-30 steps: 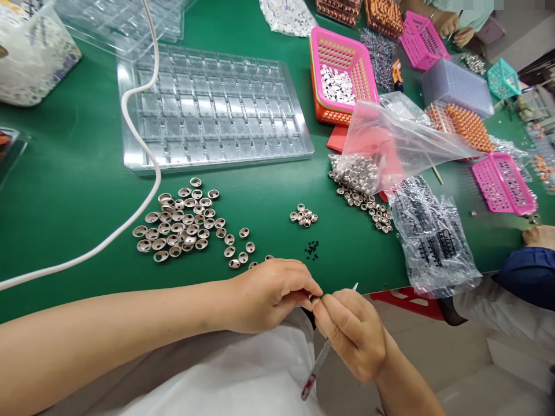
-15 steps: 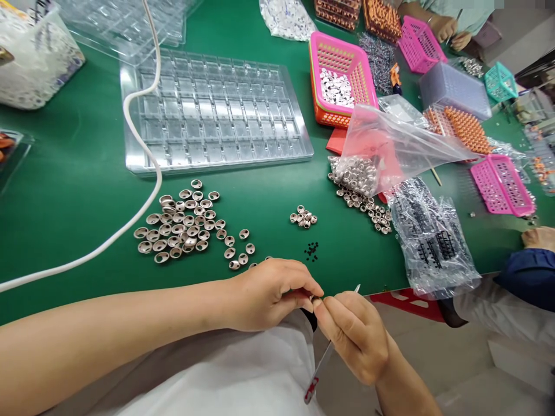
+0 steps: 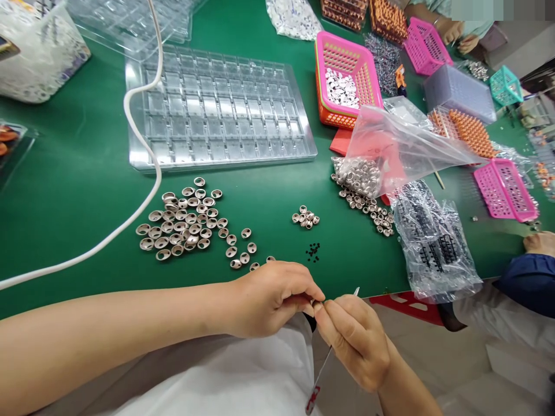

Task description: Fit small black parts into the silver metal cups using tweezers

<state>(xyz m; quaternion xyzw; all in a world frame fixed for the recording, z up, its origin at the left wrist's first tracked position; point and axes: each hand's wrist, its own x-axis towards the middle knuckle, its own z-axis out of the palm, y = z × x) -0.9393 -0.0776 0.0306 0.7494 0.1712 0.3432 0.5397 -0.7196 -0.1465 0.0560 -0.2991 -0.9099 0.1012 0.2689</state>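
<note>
My left hand (image 3: 275, 297) is closed in a pinch at the table's front edge, with a small metal part between thumb and forefinger, mostly covered by the fingers. Against those fingertips, my right hand (image 3: 358, 341) presses its own thumb and fingers. A thin metal tool (image 3: 324, 363) with a red end passes through the right hand, its pale tip sticking out above the knuckles. Just beyond the hands lie tiny black pieces (image 3: 313, 252) and a small cluster of metal parts (image 3: 306, 218). Left of these spreads a larger pile of hollow, ring-like metal parts (image 3: 182, 225).
A clear compartment tray (image 3: 223, 156) lies behind the pile, with a white cable (image 3: 141, 130) across its left side. A pink basket (image 3: 368, 69) holds white pieces. Plastic bags (image 3: 433, 242) lie at right. Other people's hands (image 3: 540, 242) show at the right and far right.
The view has shifted slightly, so the table's things sit a little further right. Both hands keep pressing together at the same spot, and the metal part shows less between the fingers.
</note>
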